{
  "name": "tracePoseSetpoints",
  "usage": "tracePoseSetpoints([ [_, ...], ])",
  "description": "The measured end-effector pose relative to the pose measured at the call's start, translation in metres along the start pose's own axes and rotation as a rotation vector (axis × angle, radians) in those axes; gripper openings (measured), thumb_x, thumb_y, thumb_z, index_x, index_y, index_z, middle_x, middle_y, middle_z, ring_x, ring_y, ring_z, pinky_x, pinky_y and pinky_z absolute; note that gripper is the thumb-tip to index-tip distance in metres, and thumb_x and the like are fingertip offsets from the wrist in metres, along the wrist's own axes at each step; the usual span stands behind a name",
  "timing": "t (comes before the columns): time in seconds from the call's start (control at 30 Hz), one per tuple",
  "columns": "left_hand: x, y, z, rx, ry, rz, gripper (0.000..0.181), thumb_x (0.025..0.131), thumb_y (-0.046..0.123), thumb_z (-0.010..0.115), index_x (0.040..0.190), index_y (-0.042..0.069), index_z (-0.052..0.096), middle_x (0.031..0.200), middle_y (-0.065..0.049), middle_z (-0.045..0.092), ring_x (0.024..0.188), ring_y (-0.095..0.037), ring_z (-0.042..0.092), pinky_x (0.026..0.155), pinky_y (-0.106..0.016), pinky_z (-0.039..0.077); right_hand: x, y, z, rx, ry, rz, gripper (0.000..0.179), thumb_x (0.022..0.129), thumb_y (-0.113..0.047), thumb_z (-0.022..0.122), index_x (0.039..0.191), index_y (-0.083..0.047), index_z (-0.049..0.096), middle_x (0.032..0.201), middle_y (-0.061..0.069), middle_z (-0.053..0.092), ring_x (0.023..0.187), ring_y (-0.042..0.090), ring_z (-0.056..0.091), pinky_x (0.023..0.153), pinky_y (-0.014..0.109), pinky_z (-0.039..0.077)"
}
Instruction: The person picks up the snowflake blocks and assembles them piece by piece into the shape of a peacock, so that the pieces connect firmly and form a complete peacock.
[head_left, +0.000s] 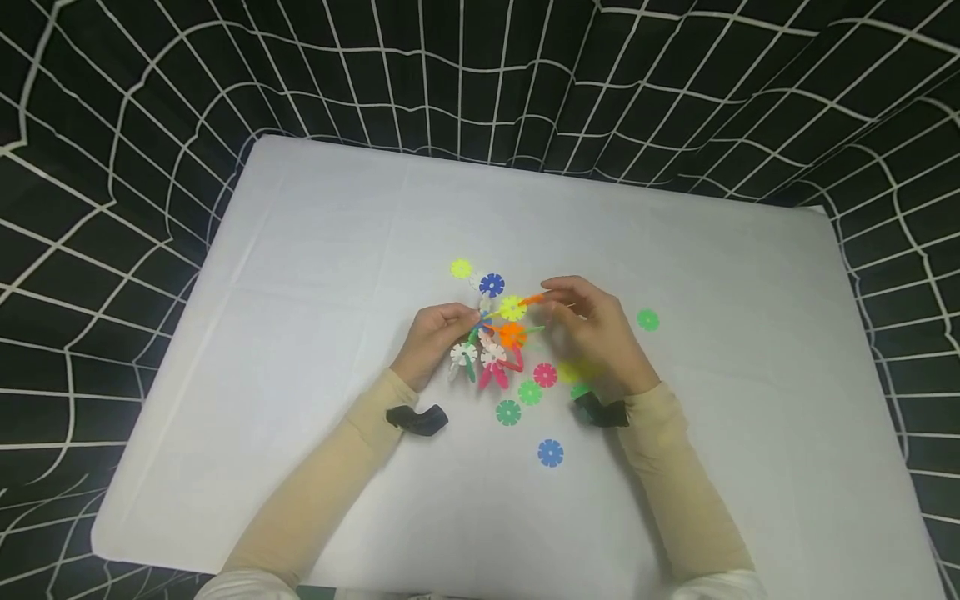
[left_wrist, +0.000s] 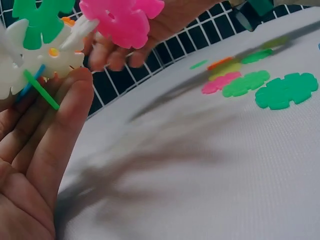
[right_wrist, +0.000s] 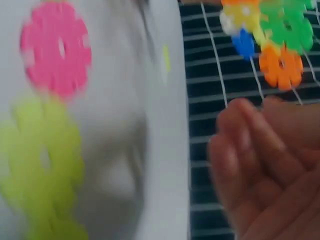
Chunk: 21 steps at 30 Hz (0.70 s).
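My left hand grips a cluster of joined plastic snowflake discs off the tabletop. White, green, pink, orange, yellow and blue discs are slotted together at angles. In the left wrist view, the fingers support white discs, with a pink disc standing out from them. My right hand is raised at the cluster's right side, beside an orange disc. In the right wrist view, its loosely bent fingers hold nothing, with a gap between them and the orange disc.
Loose discs lie on the white table: pink, greens, blue, yellow partly under my right hand, and a green one farther right. Beyond the cluster are a dark blue disc and a yellow one.
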<state>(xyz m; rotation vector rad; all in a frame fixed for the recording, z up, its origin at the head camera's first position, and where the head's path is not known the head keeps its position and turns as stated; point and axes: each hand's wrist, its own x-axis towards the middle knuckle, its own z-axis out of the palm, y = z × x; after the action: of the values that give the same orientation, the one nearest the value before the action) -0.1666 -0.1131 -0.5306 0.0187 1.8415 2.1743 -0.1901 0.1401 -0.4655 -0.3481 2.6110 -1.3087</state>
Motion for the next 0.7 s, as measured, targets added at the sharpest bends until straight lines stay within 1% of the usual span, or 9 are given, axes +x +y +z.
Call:
tracePoseSetpoints([
  [0.07,0.0,0.0,-0.001,-0.007,0.011,0.003,0.028,0.097,0.015,0.063,0.109,-0.009,0.069,0.085,0.01,0.072,0.083,-0.007,0.06,0.078,-0.018,0.051,0.001,0.004,-0.008,-0.072,-0.002,0.04,0.028,0.1,-0.014,0.064,0.128,-0.008,0.064,0.118,0.012,0.072,0.112,0.03,0.065,0.103,0.052,0.052],
  [0.13,0.0,-0.001,-0.001,-0.02,0.015,0.012,0.027,0.096,0.015,0.063,0.108,-0.008,0.07,0.087,0.01,0.072,0.086,-0.007,0.06,0.08,-0.018,0.051,0.0,0.008,-0.017,-0.154,-0.045,0.084,0.025,0.101,-0.015,0.063,0.124,-0.008,0.067,0.119,0.012,0.071,0.109,0.031,0.065,0.098,0.051,0.054],
  [0.23,0.0,-0.001,-0.002,-0.034,0.017,0.018,0.024,0.096,0.015,0.063,0.107,-0.005,0.071,0.089,0.01,0.073,0.088,-0.007,0.061,0.081,-0.018,0.052,-0.004,0.011,-0.025,-0.251,-0.207,0.143,0.022,0.098,-0.018,0.065,0.119,-0.011,0.069,0.121,0.01,0.069,0.109,0.03,0.062,0.097,0.05,0.055],
  [0.33,0.0,0.0,-0.001,-0.045,0.022,0.011,0.025,0.097,0.015,0.063,0.108,-0.006,0.07,0.087,0.01,0.073,0.087,-0.007,0.062,0.082,-0.017,0.052,-0.008,0.011,-0.025,-0.324,-0.4,0.141,0.027,0.092,-0.022,0.073,0.117,-0.013,0.068,0.117,0.008,0.066,0.11,0.028,0.057,0.098,0.048,0.053],
  [0.43,0.0,0.001,0.0,-0.064,0.025,-0.005,0.023,0.098,0.014,0.062,0.107,-0.005,0.07,0.086,0.01,0.073,0.087,-0.007,0.062,0.082,-0.017,0.052,-0.011,0.01,-0.017,-0.43,-0.503,0.115,0.037,0.084,-0.03,0.081,0.115,-0.015,0.066,0.111,0.004,0.063,0.107,0.025,0.052,0.093,0.043,0.051],
  [0.5,0.0,0.001,0.0,-0.08,0.026,-0.015,0.018,0.098,0.014,0.063,0.103,-0.001,0.071,0.084,0.01,0.072,0.086,-0.007,0.062,0.082,-0.018,0.052,-0.012,0.008,-0.011,-0.503,-0.521,0.098,0.042,0.081,-0.032,0.084,0.114,-0.016,0.064,0.107,0.002,0.061,0.105,0.023,0.049,0.088,0.041,0.048],
  [0.57,0.0,0.0,0.001,-0.092,0.027,-0.02,0.012,0.098,0.014,0.063,0.098,0.005,0.072,0.084,0.009,0.072,0.086,-0.007,0.061,0.082,-0.018,0.051,-0.012,0.007,-0.006,-0.553,-0.508,0.095,0.045,0.08,-0.032,0.084,0.116,-0.015,0.063,0.105,0.002,0.061,0.105,0.023,0.049,0.086,0.04,0.048],
  [0.63,0.001,0.0,0.001,-0.098,0.026,-0.021,0.011,0.097,0.014,0.063,0.094,0.011,0.072,0.084,0.009,0.071,0.085,-0.008,0.061,0.081,-0.019,0.051,-0.011,0.006,-0.002,-0.572,-0.473,0.1,0.044,0.081,-0.03,0.083,0.117,-0.014,0.063,0.105,0.004,0.061,0.104,0.024,0.05,0.087,0.04,0.049],
  [0.7,0.001,0.0,0.001,-0.101,0.023,-0.018,0.011,0.097,0.014,0.063,0.092,0.013,0.072,0.083,0.009,0.071,0.085,-0.008,0.061,0.08,-0.019,0.051,-0.01,0.005,0.0,-0.568,-0.423,0.11,0.041,0.084,-0.027,0.081,0.119,-0.014,0.063,0.108,0.005,0.06,0.105,0.025,0.051,0.088,0.04,0.052],
])
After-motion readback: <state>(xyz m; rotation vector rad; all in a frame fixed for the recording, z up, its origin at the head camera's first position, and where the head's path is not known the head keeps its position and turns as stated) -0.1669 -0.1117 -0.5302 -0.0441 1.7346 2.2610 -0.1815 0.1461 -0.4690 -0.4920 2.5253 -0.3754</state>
